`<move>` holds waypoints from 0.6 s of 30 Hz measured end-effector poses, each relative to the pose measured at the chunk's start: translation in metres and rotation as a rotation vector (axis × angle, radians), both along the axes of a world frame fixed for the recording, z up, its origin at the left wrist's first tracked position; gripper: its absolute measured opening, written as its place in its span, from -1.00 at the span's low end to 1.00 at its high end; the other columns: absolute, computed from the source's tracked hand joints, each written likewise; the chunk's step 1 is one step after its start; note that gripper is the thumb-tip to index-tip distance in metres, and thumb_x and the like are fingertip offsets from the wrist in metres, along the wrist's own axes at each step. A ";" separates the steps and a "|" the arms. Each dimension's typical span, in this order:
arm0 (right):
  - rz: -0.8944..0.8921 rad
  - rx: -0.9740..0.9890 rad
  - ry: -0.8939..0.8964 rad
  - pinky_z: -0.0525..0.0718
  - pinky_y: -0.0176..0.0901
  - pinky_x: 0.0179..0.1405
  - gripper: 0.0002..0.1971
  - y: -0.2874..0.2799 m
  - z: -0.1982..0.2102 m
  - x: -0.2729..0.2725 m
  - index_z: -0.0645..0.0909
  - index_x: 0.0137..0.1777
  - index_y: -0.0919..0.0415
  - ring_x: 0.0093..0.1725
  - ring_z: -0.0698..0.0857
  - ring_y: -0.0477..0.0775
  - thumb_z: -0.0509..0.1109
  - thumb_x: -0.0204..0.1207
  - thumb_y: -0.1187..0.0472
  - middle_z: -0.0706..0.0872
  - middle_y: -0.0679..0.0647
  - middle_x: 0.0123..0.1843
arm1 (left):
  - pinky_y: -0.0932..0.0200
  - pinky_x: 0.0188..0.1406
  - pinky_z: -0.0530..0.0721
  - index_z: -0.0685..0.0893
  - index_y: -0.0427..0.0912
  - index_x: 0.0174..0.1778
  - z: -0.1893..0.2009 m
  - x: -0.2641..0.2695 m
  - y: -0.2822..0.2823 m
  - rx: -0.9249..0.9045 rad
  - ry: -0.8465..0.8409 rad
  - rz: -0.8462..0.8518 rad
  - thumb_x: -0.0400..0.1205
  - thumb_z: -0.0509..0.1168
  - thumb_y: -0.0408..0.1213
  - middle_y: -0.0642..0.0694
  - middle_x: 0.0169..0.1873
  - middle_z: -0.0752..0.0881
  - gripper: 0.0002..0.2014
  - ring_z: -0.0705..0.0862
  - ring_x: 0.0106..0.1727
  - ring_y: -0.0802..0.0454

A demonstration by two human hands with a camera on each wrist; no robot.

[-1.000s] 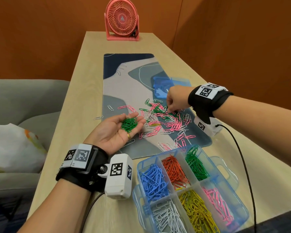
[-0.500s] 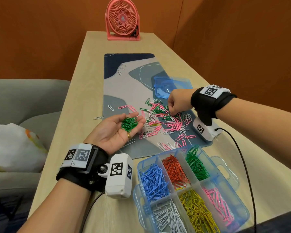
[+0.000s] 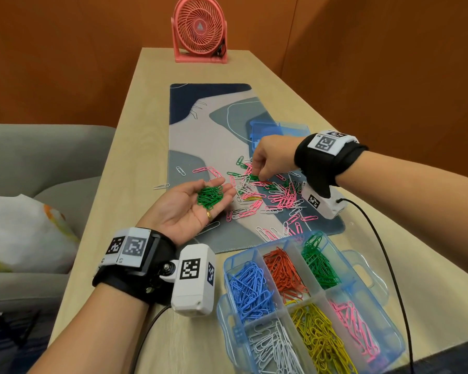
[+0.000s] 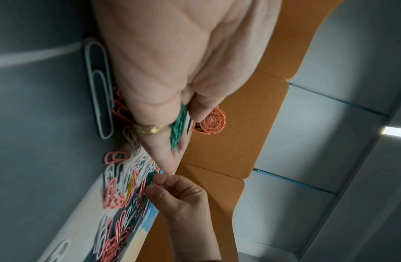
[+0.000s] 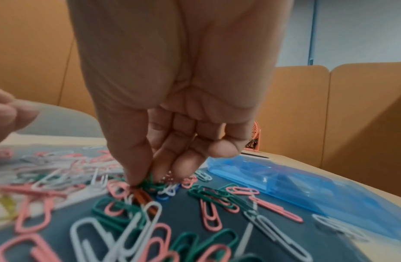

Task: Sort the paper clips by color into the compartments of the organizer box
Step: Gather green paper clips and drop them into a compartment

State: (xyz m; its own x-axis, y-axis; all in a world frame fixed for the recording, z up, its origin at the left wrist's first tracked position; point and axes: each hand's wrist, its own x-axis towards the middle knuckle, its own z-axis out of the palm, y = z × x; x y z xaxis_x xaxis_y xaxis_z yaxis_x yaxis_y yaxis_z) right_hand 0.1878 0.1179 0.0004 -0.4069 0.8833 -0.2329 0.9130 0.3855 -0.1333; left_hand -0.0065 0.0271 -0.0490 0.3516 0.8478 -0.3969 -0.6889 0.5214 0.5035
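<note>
From the head view, your left hand (image 3: 189,209) lies palm up, cupping green clips (image 3: 210,195) beside the box (image 3: 362,268). The left wrist view shows a ring (image 4: 150,129). The right wrist view shows your right hand (image 5: 172,99) pinching a green clip (image 5: 151,183) in the pile (image 5: 119,218).

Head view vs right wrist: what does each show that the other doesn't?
Head only: the organizer box with sorted compartments, and the left hand, palm up, cupping green clips.

Right wrist only: the thumb and a fingertip pinching a green clip in the pile, with an orange clip just below.

Both: the right hand, the loose pink, white and green clips on the mat, the blue lid and the fan.
</note>
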 end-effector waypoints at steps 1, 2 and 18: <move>0.005 -0.009 0.000 0.65 -0.18 -0.02 -0.80 0.000 -0.001 -0.001 0.77 0.03 0.20 -0.15 0.67 -0.06 0.55 0.41 0.22 0.79 0.03 -0.07 | -0.10 -0.09 0.75 0.61 -0.52 0.06 0.000 0.000 0.000 0.000 0.002 -0.001 0.76 -0.01 -0.34 -0.43 -0.05 0.71 -0.66 0.77 -0.08 -0.30; 0.008 -0.014 0.000 0.66 -0.16 -0.01 -0.80 -0.001 -0.001 -0.002 0.76 0.01 0.20 -0.16 0.67 -0.05 0.57 0.40 0.21 0.78 0.04 -0.10 | -0.10 -0.08 0.75 0.61 -0.52 0.06 0.000 0.000 0.000 -0.002 0.002 -0.001 0.76 -0.01 -0.35 -0.43 -0.05 0.71 -0.65 0.75 -0.03 -0.31; 0.031 -0.029 -0.064 0.51 -0.24 -0.33 -0.90 0.003 -0.005 0.000 0.62 -0.20 0.19 -0.32 0.52 -0.02 0.35 0.53 0.22 0.60 -0.02 -0.33 | -0.11 -0.09 0.75 0.59 -0.52 0.11 -0.001 -0.001 0.000 -0.003 -0.014 -0.003 0.76 -0.01 -0.33 -0.44 -0.04 0.71 -0.65 0.79 -0.14 -0.32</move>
State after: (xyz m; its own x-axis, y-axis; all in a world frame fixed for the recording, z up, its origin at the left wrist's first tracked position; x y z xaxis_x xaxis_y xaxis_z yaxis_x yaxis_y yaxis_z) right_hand 0.1880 0.1211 -0.0050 -0.4177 0.8627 -0.2850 0.9076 0.4107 -0.0868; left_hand -0.0076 0.0274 -0.0499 0.3598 0.8456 -0.3944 -0.6946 0.5250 0.4918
